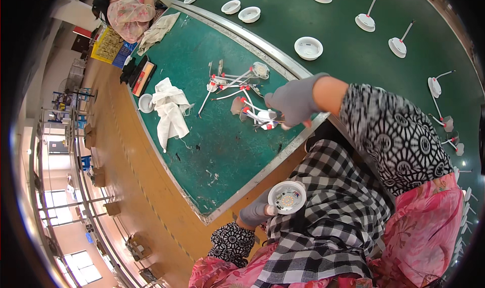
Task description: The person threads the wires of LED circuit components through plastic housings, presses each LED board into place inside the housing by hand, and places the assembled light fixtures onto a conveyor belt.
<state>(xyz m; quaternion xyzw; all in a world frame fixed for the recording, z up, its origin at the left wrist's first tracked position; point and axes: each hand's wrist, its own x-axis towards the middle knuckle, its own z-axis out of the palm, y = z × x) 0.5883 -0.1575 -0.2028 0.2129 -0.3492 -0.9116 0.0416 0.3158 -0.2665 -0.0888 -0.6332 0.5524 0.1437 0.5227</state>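
Observation:
My left hand (255,210), in a grey fingerless glove, holds a round white LED light housing (287,197) low over my lap. Its open face is up, showing a board with small yellowish LEDs inside. My right hand (295,101), gloved the same way, reaches over the table's right edge. Its fingers are apart and partly curled, next to a loose pile of wired parts. Closest to the fingertips is a white wired piece (266,118); whether they touch it, I cannot tell. More white cables with red connectors (245,87) lie tangled behind it.
A white cloth (171,106) and a small round cup (146,103) lie on the green table (202,156). An open dark case (143,77) sits at its left edge. Beyond the metal rail, a green surface carries white housings (308,48) and wired round pieces (365,22). Another person (130,17) sits far left.

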